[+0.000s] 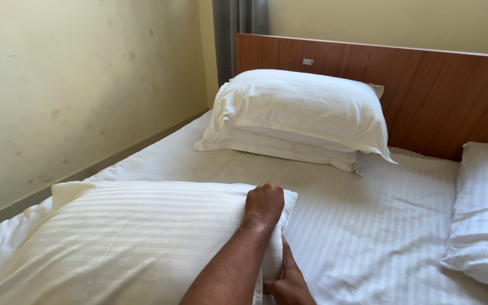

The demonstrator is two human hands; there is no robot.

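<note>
A: Start close in. What do the hands have?

B: Both are on the near pillow (125,237) — a white striped one lying at the left foot of the view, on the sheet (368,237). The upper hand (264,204) sits at the pillow's right-hand corner, fingers curled shut over the edge of the fabric, forearm running up from the bottom of the frame. By the way that arm crosses in from the lower middle, I take it for the left hand, though I can't be sure.

A: And the other?

B: The right hand (289,282) is lower, at the bottom edge, pressed against the same end of the pillow from beneath. Its fingers fold in on the cloth, pinching it — only part of the hand shows.

A: What lies beyond?

B: Striped white sheet, slightly rumpled, spreading to the right. At the right edge there's another pillow (484,214), cut off by the frame. Further up, two stacked pillows (297,116) lean by the headboard (436,90), the top one plump, the lower one flat.

A: And the room?

B: A yellowish, scuffed wall (80,85) runs along the left of the bed. In the far corner hangs a grey curtain (238,28).
</note>
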